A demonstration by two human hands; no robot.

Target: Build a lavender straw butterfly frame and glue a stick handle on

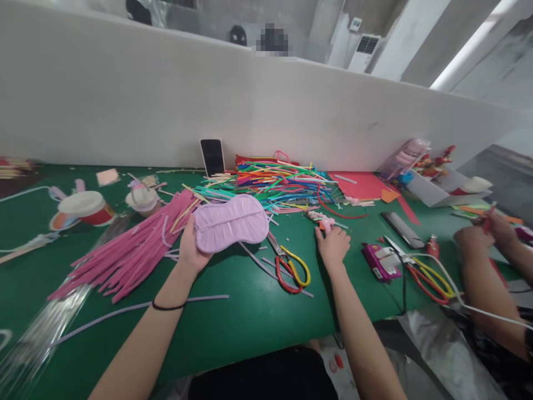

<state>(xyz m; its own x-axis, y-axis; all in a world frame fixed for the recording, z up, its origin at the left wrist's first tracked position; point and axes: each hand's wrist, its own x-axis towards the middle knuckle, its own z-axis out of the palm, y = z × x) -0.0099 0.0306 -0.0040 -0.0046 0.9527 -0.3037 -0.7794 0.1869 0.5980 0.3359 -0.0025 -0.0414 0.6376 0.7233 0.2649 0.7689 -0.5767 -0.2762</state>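
Observation:
My left hand (192, 244) grips the left end of a lilac, peanut-shaped piece (231, 223) with a raised rim and ribbed strips inside, held tilted above the table. My right hand (333, 244) is closed around the handle of a small pink glue gun (327, 223) at the table's middle right; part of it is hidden by the fingers. Scissors (293, 269) with red and yellow handles lie between my hands. A loose lilac strip (145, 308) passes beneath my left forearm. A bundle of pink fuzzy strips (133, 250) lies left of my left hand.
Behind my hands is a heap of coloured strips (275, 180) and a leaning phone (212, 157). Cups (87, 206) stand left. To the right are a grey phone (402, 229), a purple power block (381, 262), second scissors (428, 280) and a co-worker's hands (478, 236).

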